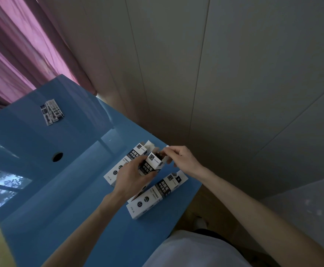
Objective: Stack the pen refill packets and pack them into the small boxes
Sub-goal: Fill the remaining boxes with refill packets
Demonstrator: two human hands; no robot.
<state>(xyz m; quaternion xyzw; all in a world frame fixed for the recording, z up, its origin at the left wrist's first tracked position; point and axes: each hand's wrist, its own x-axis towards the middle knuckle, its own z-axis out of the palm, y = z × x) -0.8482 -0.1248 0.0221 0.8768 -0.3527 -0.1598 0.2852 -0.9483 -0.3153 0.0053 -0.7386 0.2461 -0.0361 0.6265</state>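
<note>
Your left hand is wrapped around the body of a small black-and-white refill box, holding it tilted up off the blue table with its open mouth facing your right hand. Your right fingers are pinched at that mouth, apparently on the white end flap or on a packet going in; which of the two is not clear from here. Dark contents show inside the opening.

Two more boxes of the same kind lie flat: one just beside your left hand on its far side, its end flap up, and one nearer you close to the table's edge. A small heap of loose refill packets waits well apart, at the far left of the table.

Expect the box to be light, thin card: it should crush if you squeeze the broad faces, so hold it by the long edges as you do now. The packets look like slick, flat film sleeves, likely to slide off each other; square them into a stack and pinch across both faces near one end when you lift them.
</note>
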